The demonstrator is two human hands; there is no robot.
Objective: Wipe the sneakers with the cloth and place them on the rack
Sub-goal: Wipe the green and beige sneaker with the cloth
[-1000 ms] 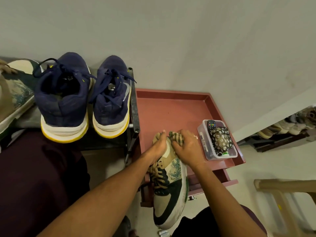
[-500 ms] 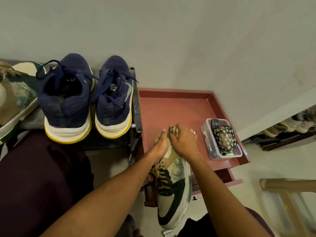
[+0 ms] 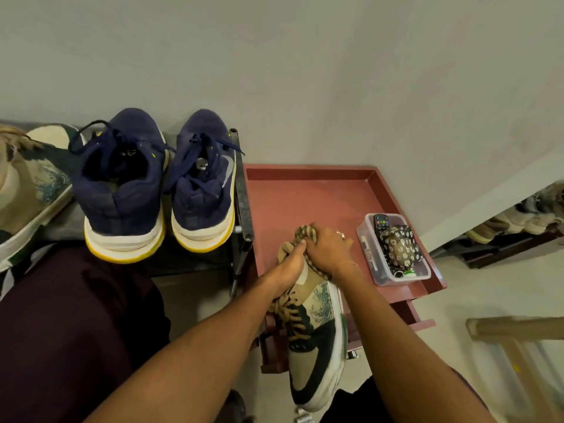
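Head view: left hand [image 3: 283, 273] grips beige sneaker [image 3: 314, 331] just right of rack [image 3: 241, 190], right hand [image 3: 328, 250] clenches cloth [image 3: 302, 234] against it; navy pair [image 3: 122, 190] and matching sneaker [image 3: 33, 184] sit on rack, so likely the last one.

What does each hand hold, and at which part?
Left hand grips the tan-green sneaker near its toe; right hand holds the checked cloth bunched against the toe.
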